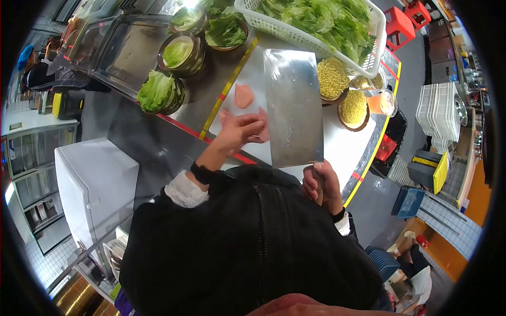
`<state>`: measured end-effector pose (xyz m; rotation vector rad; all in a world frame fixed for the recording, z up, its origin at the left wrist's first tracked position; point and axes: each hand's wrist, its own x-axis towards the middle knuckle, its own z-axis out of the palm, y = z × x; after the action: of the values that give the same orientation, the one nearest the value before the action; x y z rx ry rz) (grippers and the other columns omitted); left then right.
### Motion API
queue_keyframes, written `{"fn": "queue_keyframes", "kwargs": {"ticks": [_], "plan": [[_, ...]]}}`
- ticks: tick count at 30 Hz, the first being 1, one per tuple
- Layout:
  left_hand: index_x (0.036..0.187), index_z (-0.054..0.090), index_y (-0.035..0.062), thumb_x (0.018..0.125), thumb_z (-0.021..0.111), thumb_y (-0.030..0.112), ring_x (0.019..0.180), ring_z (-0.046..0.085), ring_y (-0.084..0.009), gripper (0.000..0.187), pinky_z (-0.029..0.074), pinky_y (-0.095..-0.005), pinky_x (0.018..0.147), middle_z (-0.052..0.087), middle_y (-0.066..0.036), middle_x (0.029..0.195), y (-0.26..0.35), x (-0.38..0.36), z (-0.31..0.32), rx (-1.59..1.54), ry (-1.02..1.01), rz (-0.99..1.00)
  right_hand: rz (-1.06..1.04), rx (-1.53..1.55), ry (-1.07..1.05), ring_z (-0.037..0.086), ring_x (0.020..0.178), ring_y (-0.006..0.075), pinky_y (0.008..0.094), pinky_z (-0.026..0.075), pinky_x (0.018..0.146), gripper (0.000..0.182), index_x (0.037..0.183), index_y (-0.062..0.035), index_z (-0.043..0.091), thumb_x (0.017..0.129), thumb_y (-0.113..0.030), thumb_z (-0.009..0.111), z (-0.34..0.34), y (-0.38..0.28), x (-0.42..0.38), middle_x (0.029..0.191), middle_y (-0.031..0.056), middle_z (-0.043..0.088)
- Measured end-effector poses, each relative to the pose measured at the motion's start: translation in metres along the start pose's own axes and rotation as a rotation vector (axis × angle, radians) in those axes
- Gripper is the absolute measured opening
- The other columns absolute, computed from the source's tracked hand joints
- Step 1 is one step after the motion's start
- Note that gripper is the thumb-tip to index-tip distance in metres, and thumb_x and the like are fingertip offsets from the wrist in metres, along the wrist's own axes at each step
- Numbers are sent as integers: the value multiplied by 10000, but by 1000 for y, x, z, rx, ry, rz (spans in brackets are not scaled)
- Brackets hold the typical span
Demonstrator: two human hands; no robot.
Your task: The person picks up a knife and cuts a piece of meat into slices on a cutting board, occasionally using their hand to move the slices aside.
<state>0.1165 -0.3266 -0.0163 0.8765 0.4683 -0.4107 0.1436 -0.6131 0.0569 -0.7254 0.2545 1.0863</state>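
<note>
My right hand [322, 184] is wrapped around the handle of a cleaver with a broad rectangular metal blade [295, 105]. The blade lies over the white work board [337, 150], and small wet scraps stick to it. Left of the blade, my left hand [240, 132] has its fingers curled together at a thin pink slice of meat [263, 127], partly hidden behind them. Another pink slice [243, 96] lies flat on the board just beyond that hand.
Bowls of lettuce [161, 92] stand at the left on the steel counter. Beyond the board is a white basket of lettuce [321, 23]. Bowls of yellow noodles [353, 109] and a cup with orange contents [381, 103] sit at the right. A white freezer [97, 179] stands behind left.
</note>
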Motion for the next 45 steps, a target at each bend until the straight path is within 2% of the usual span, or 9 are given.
{"fn": "queue_keyframes", "kwargs": {"ticks": [9,13,15,19,21,23,26,28,45], "plan": [[1138,561,-10,824,726,112,740,672,-174,375,574,-310,632,653,-109,859,-24,-16,-71,773,642,254,-178,-320,283,492,383,187,304,430,387,142,840,1,476,900,-123,509,-3,-9,-2,559,86,507],[1082,579,17,820,731,130,723,662,-169,323,546,-299,604,633,-106,819,-20,-19,-59,818,759,276,-166,-395,383,499,403,164,288,430,401,119,872,14,512,892,-103,522,-4,-7,-1,566,75,508],[981,613,35,807,735,135,723,653,-188,234,520,-312,632,621,-93,819,-16,-22,-54,1294,906,503,-159,-587,552,494,420,137,269,426,426,190,1013,38,566,898,-110,540,9,-6,0,580,51,518],[941,635,53,802,717,118,814,646,-214,174,503,-337,705,625,-82,881,-14,-10,-19,968,510,484,-187,-955,539,555,482,147,285,441,478,377,1226,22,559,893,-153,579,-9,5,6,605,55,584],[931,658,67,777,733,115,849,643,-247,178,492,-331,778,637,-88,963,-11,1,12,1310,180,521,-235,-1108,554,585,510,191,306,462,507,377,1227,4,565,884,-152,586,-15,10,9,627,85,606],[938,660,69,777,727,111,895,633,-265,179,492,-351,804,640,-86,990,-25,28,21,1339,142,644,-260,-1297,562,657,621,327,382,517,606,387,1239,-60,570,867,-159,609,-6,11,11,711,163,655],[956,669,85,772,703,72,981,608,-307,188,499,-404,844,643,-91,1029,-26,57,31,1423,73,744,-361,-1404,556,659,616,289,374,497,601,389,1222,-11,569,866,-157,626,-7,20,16,692,162,644],[945,638,71,767,667,34,941,594,-325,184,500,-421,784,628,-95,979,-34,71,30,1401,81,819,-306,-1407,584,674,702,356,399,519,654,404,1241,-62,568,858,-172,634,-4,21,16,752,183,668],[1036,652,104,740,689,33,961,582,-306,307,515,-411,794,617,-74,1041,-52,85,21,1401,115,732,-351,-1532,515,663,699,391,471,535,625,339,1184,-94,540,868,-191,615,-10,20,26,818,178,682]]}}
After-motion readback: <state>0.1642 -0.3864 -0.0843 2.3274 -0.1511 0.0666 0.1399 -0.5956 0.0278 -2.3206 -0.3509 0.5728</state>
